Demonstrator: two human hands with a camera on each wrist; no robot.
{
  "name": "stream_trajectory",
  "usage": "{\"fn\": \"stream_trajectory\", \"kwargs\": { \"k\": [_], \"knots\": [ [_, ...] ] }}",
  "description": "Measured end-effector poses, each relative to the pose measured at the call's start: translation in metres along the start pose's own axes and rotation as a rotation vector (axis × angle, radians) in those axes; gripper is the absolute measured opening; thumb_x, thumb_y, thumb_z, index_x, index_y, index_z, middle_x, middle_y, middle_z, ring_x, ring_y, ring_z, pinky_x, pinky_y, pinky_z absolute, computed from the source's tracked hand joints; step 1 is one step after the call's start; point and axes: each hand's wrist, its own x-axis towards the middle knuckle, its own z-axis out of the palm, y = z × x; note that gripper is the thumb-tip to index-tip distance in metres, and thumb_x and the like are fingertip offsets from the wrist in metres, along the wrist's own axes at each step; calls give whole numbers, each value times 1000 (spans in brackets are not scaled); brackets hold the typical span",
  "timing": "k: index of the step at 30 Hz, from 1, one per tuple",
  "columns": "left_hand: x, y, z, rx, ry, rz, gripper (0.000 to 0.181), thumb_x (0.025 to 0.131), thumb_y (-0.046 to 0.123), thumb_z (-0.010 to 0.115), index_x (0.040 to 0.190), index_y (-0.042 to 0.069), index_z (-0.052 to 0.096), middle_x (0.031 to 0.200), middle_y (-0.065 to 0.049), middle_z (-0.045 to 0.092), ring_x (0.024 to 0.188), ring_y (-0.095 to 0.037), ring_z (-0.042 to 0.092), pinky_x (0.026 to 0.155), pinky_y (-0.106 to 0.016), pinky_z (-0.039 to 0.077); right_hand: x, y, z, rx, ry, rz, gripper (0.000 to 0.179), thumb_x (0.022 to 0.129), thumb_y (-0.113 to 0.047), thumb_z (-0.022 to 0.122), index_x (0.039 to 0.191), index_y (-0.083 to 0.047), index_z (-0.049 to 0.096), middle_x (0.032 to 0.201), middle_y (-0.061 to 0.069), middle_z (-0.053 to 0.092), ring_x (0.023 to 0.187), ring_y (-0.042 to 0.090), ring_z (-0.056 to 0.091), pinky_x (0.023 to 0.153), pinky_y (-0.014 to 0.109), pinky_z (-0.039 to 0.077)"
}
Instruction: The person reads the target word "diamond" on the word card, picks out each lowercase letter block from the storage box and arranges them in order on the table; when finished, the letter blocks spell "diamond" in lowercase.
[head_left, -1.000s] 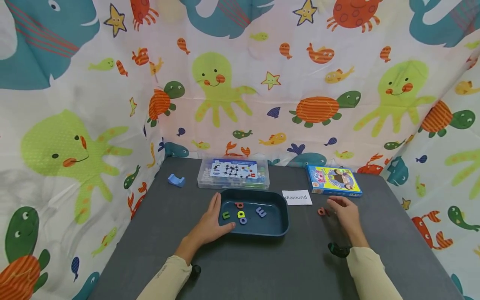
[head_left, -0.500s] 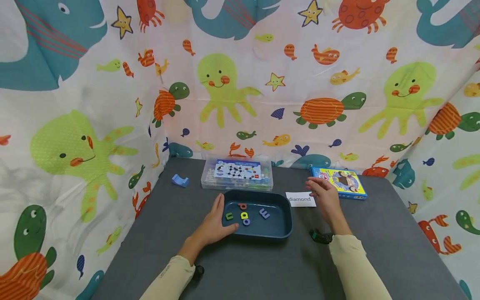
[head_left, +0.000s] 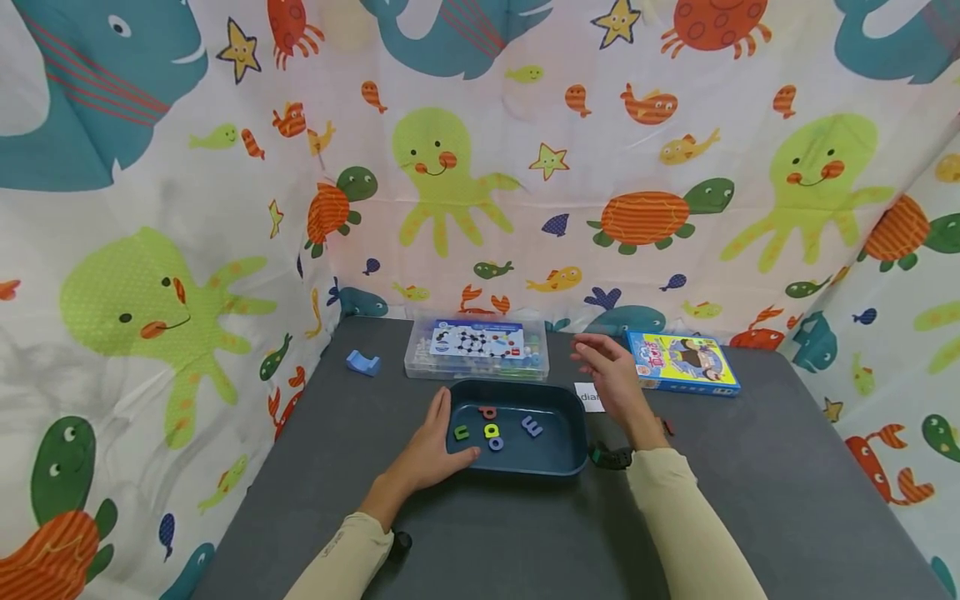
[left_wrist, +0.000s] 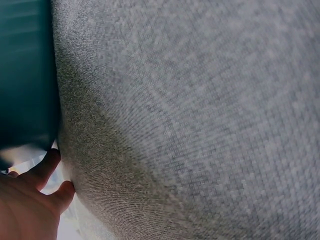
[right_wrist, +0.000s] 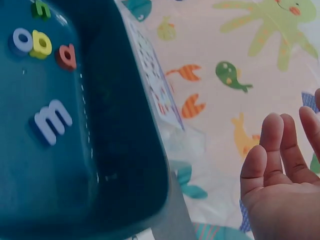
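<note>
The left hand (head_left: 427, 446) holds the left end of a dark teal tray (head_left: 581, 433), fingers along its outer side and thumb over the near corner. In the tray lie a purple letter m (head_left: 532, 426), a red letter (head_left: 487, 412), a green n (head_left: 461, 432), a yellow letter (head_left: 491, 431) and a blue o (head_left: 496, 444). Beyond the tray's right end, the right hand (head_left: 611, 379) is raised with fingers loosely bent, nothing visible between them. Below it a white word card (head_left: 588, 397) is partly covered. A red piece (head_left: 667, 426) shows beside the right forearm, mostly hidden.
A clear plastic case (head_left: 477, 350) with a printed label stands behind the tray. A light blue curved piece (head_left: 363, 362) lies at the back left. The blue-and-yellow box (head_left: 684, 363) is at the back right, near the patterned curtain (head_left: 450, 67).
The right hand has moved left from beside the red letter pieces, past the box, to above the word card. The left hand stays on the tray, and the letters in it look unmoved.
</note>
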Motion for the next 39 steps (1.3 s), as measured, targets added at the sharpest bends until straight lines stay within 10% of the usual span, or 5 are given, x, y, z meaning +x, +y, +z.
{"fn": "stream_trajectory", "kwargs": {
  "k": [18, 34, 39],
  "knots": [
    [3, 1, -3, 5, -5, -3, 115, 95, 51, 76, 173, 11, 1, 180, -6, -5, 157, -43, 29, 119, -68, 31, 19, 15, 46, -86, -288, 42, 39, 109, -3, 59, 145, 11, 55, 143, 30, 55, 112, 24, 63, 94, 37, 52],
    [2, -2, 0, -7, 4, 6, 116, 95, 51, 76, 173, 8, 2, 180, -7, -4, 157, -41, 28, 119, -67, 32, 13, 54, 61, -239, -582, 165, 40, 106, -6, 65, 144, 6, 62, 144, 30, 58, 122, 42, 62, 108, 67, 45],
    [-1, 0, -1, -14, 0, 9, 115, 95, 49, 76, 173, 8, 2, 180, -8, -3, 157, -43, 28, 118, -69, 32, 10, 62, 63, -327, -648, 187, 36, 105, -6, 66, 139, 5, 66, 138, 21, 65, 116, 51, 60, 96, 58, 53]
  ]
}}
